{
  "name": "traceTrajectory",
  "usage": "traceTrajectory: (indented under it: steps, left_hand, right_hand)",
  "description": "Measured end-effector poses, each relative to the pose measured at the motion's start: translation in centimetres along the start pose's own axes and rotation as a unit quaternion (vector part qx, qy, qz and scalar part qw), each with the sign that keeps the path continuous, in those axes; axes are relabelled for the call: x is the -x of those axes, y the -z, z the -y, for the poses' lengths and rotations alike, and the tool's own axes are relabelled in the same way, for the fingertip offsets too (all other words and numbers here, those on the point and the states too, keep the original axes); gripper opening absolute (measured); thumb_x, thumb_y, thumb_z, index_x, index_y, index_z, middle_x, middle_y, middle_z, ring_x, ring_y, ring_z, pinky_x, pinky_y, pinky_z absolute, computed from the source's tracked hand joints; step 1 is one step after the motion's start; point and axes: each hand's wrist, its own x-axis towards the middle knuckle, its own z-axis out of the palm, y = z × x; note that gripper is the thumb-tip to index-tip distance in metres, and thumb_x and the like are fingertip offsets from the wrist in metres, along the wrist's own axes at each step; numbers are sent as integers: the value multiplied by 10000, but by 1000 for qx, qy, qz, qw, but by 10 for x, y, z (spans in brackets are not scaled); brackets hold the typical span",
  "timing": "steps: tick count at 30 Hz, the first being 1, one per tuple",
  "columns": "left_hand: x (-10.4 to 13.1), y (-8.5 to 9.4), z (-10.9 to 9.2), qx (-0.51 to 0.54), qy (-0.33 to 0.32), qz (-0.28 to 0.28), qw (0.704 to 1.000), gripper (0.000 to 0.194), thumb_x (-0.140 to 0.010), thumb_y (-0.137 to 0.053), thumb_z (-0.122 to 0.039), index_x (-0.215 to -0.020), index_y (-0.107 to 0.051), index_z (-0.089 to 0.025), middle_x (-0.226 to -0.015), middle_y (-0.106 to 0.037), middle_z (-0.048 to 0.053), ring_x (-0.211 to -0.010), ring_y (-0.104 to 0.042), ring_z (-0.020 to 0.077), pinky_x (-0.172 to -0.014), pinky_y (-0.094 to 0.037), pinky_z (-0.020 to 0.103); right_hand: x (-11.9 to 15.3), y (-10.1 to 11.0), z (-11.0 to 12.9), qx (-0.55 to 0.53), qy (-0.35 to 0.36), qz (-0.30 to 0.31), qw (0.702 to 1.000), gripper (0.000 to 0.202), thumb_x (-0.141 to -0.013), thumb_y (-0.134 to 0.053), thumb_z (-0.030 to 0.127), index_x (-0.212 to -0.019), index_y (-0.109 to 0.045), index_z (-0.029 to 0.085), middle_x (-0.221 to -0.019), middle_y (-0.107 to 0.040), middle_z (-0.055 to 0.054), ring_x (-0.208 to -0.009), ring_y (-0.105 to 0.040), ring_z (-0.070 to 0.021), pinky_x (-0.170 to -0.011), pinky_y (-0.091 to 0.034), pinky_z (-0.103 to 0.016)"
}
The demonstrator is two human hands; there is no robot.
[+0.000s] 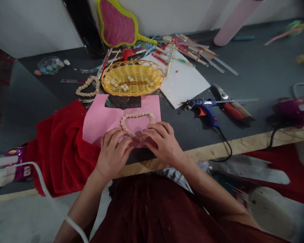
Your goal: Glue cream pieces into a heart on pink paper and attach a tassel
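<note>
A heart-shaped outline of small beige pieces lies on a sheet of pink paper with a rectangular piece cut from its far edge. My left hand has its bent fingers on the lower left side of the heart. On the lower right side, the fingers and thumb of my right hand pinch its edge. My fingers hide part of the heart near its point. A second beige heart outline lies farther left, beside a yellow wicker basket holding a few small beige pieces.
A blue glue gun and red-handled pruning shears lie to the right. Chopsticks and wrappers cover a white sheet. A red cloth hangs over the front edge at left. A pink bottle stands behind.
</note>
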Motion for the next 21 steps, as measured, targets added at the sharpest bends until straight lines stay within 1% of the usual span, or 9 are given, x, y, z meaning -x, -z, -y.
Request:
traceTrajectory:
  steps: [2,4,8,11,13,17,21]
  left_hand:
    - [15,-1,0,-4,-1,-6,1000,149,-873,-589,-264,-993,-622,-182,-1146,-609,124,-1171,-515,292,-957,-442,480]
    - [29,-2,-1,-11,-5,-5,1000,209,-871,-599,-274,-1055,-623,-179,-1153,-622,127,-1173,-525,289,-994,-419,487]
    - [46,-2,-6,-33,-1,23,999,308,-891,-573,-339,-1176,-606,-226,-1225,-636,90,-1225,-514,279,-1107,-283,514]
    - [51,-3,-12,-49,5,34,998,364,-905,-537,-395,-1230,-586,-237,-1252,-637,75,-1251,-503,288,-1147,-168,547]
    - [53,-4,-15,-55,11,33,998,377,-909,-528,-405,-1245,-577,-241,-1266,-633,68,-1263,-497,285,-1158,-115,555]
    - [55,-6,-19,-66,20,27,997,382,-908,-532,-392,-1267,-557,-265,-1298,-616,53,-1282,-485,268,-1166,-70,547]
    - [58,-8,-22,-70,22,19,997,381,-917,-519,-392,-1273,-550,-259,-1298,-617,60,-1269,-501,257,-1163,-34,549]
  right_hand:
    - [9,6,-6,4,-11,-11,1000,285,-885,-587,273,-1166,-610,233,-1223,-589,-79,-1178,-422,-278,-977,-367,-466]
    - [18,13,-10,11,-18,-19,1000,249,-889,-576,243,-1131,-626,221,-1179,-612,-82,-1145,-454,-270,-953,-387,-454]
    - [32,22,-7,23,-18,-27,999,172,-904,-557,222,-1046,-652,212,-1094,-659,-72,-1082,-514,-246,-913,-404,-429]
    - [38,23,0,30,-10,-31,999,158,-913,-551,216,-1029,-657,206,-1071,-678,-59,-1061,-540,-226,-910,-400,-413]
    - [41,23,2,37,-6,-29,999,166,-915,-548,217,-1040,-657,207,-1083,-682,-57,-1078,-541,-227,-920,-390,-417]
    - [46,21,2,47,-3,-21,999,195,-913,-546,221,-1075,-654,208,-1118,-678,-63,-1105,-539,-233,-940,-379,-426]
    - [48,20,0,58,3,-20,998,225,-915,-543,227,-1112,-650,211,-1141,-675,-61,-1116,-532,-235,-948,-377,-419]
